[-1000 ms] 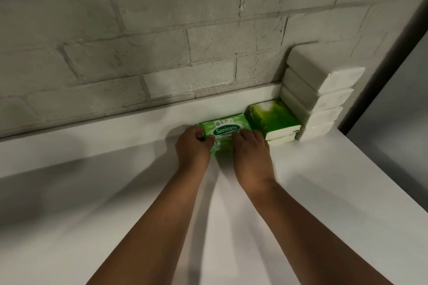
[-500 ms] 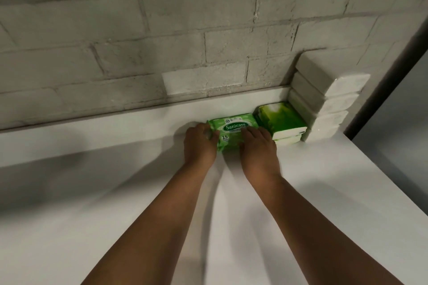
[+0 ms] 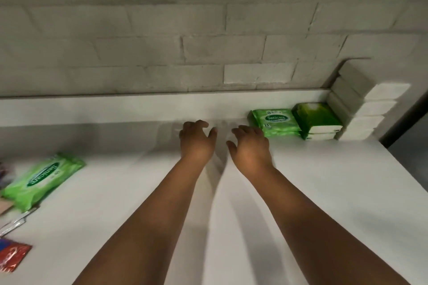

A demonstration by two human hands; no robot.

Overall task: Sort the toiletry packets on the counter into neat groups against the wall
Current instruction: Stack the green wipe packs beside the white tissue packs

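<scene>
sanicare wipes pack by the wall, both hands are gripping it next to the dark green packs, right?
Not gripping: in the head view both hands, left hand and right hand, are off the Sanicare wipes pack, holding nothing. It does sit next to the dark green packs.

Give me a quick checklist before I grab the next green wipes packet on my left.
1. Left hand free, fingers loosely curled, holding nothing: ok.
2. Right hand free: ok.
3. Placed Sanicare packet sits by the wall beside the dark green packs: ok.
4. White stack in the corner looks squared: ok.
5. Loose Sanicare packet lies flat on the counter, askew: ok to pick.
6. Whether it overlaps the items at the left edge: cannot tell.
</scene>
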